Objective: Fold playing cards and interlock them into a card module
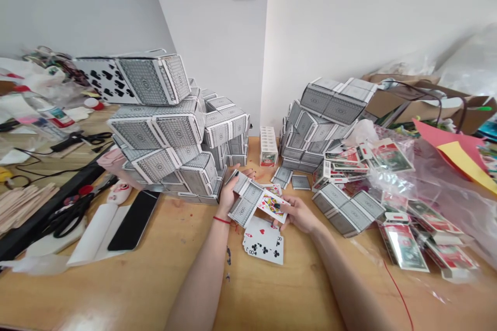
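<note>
My left hand [227, 195], with a red string on its wrist, is closed on a small block of folded playing cards [247, 201] with grey patterned backs. My right hand [302, 214] pinches a face card [272, 206], face up, whose left edge meets the block. Below them a loose pile of playing cards [264, 249] lies face up, with an eight of clubs on top. Beyond my hands rest two small patterned card pieces, one [282, 177] left of the other [301, 182]. Where my left fingers pass behind the block, they are partly hidden.
Tall stacks of card blocks stand at left [178, 124] and right [330, 108]. A separate card block [349, 209] sits near my right forearm, beside red card boxes [404, 243]. A phone [134, 220], scissors [73, 212] and a bottle [56, 114] are on the left.
</note>
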Action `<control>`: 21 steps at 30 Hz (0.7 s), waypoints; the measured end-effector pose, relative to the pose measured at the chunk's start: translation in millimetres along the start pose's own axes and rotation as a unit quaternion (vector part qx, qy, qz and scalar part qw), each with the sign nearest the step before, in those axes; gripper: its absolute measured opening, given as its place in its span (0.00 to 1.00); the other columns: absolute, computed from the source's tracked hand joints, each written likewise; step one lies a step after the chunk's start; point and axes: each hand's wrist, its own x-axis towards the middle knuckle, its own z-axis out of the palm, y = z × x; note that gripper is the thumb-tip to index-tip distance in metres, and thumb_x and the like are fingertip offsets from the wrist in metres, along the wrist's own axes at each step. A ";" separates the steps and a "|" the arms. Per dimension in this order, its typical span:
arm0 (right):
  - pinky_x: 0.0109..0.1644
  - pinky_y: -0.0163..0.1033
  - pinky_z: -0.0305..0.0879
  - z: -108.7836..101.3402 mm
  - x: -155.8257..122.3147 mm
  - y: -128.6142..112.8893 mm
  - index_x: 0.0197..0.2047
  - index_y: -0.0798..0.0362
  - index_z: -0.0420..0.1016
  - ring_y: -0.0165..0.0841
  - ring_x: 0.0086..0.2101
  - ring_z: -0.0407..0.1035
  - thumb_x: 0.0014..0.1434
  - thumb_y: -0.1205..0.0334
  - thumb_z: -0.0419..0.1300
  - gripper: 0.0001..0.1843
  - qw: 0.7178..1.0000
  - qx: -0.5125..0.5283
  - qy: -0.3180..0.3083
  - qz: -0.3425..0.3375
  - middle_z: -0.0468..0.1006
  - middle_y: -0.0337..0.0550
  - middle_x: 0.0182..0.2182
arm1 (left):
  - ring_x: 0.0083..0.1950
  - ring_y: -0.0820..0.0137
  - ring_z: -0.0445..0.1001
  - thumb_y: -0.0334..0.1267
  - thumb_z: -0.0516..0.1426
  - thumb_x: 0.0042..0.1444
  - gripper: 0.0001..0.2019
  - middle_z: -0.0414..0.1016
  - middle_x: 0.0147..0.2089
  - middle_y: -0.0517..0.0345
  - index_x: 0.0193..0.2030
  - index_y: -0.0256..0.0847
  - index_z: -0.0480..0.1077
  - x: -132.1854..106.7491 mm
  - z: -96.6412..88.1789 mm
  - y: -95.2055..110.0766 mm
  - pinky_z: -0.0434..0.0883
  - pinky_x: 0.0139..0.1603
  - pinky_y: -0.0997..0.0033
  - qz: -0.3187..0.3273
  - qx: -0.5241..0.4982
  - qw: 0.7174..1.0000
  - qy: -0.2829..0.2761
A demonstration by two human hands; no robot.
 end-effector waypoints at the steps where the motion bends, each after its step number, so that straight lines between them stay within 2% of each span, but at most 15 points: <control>1: 0.19 0.36 0.68 2.1 -1.4 -0.7 0.37 0.57 0.63 0.37 0.23 0.73 0.44 0.55 0.62 0.19 0.999 -0.004 -0.029 0.018 0.77 0.48 0.27 | 0.42 0.64 0.73 0.44 0.55 0.48 0.21 0.73 0.38 0.55 0.50 0.45 0.60 -0.4 0.7 1.2 0.65 0.47 0.57 0.018 -0.012 1.000 0.000; 3: 0.17 0.34 0.66 7.6 -3.1 -0.4 0.39 0.57 0.63 0.34 0.21 0.72 0.46 0.54 0.60 0.20 0.997 -0.008 -0.065 0.041 0.77 0.49 0.29 | 0.39 0.67 0.73 0.43 0.54 0.49 0.19 0.72 0.33 0.58 0.49 0.46 0.61 0.2 1.2 2.0 0.65 0.46 0.58 0.033 -0.021 0.999 0.007; 5: 0.14 0.31 0.63 13.4 -2.8 2.7 0.39 0.57 0.63 0.30 0.17 0.69 0.48 0.53 0.59 0.20 0.997 -0.008 -0.067 0.038 0.78 0.49 0.28 | 0.36 0.68 0.72 0.43 0.55 0.49 0.16 0.70 0.30 0.60 0.46 0.45 0.62 2.6 0.7 1.0 0.66 0.45 0.59 0.027 -0.013 0.999 0.026; 9: 0.11 0.28 0.56 21.6 1.8 14.3 0.40 0.56 0.63 0.25 0.11 0.61 0.48 0.50 0.59 0.21 0.999 -0.004 0.017 -0.031 0.75 0.40 0.19 | 0.32 0.71 0.69 0.48 0.54 0.49 0.14 0.65 0.27 0.61 0.40 0.45 0.64 10.3 -0.8 -3.6 0.66 0.44 0.61 0.008 -0.016 0.999 0.042; 12: 0.10 0.27 0.51 23.7 5.2 21.0 0.38 0.56 0.63 0.24 0.10 0.59 0.47 0.49 0.59 0.21 0.997 -0.017 0.054 -0.051 0.73 0.38 0.16 | 0.29 0.73 0.66 0.52 0.53 0.49 0.15 0.61 0.25 0.62 0.37 0.45 0.64 15.0 -1.1 -6.0 0.66 0.43 0.62 0.008 -0.028 0.999 0.041; 16: 0.09 0.27 0.49 22.8 7.0 23.5 0.36 0.55 0.63 0.24 0.09 0.58 0.48 0.49 0.58 0.19 0.996 -0.028 0.067 -0.055 0.73 0.38 0.16 | 0.26 0.75 0.62 0.51 0.54 0.48 0.14 0.57 0.24 0.63 0.35 0.44 0.63 15.4 1.1 -6.0 0.66 0.41 0.65 0.003 -0.056 0.998 0.038; 21: 0.09 0.27 0.49 21.0 7.5 23.2 0.36 0.56 0.62 0.24 0.09 0.59 0.48 0.49 0.58 0.20 0.996 -0.037 0.058 -0.049 0.73 0.38 0.16 | 0.26 0.76 0.61 0.47 0.55 0.50 0.11 0.56 0.24 0.64 0.34 0.43 0.62 11.0 7.3 -4.8 0.66 0.38 0.69 -0.035 -0.136 0.990 0.026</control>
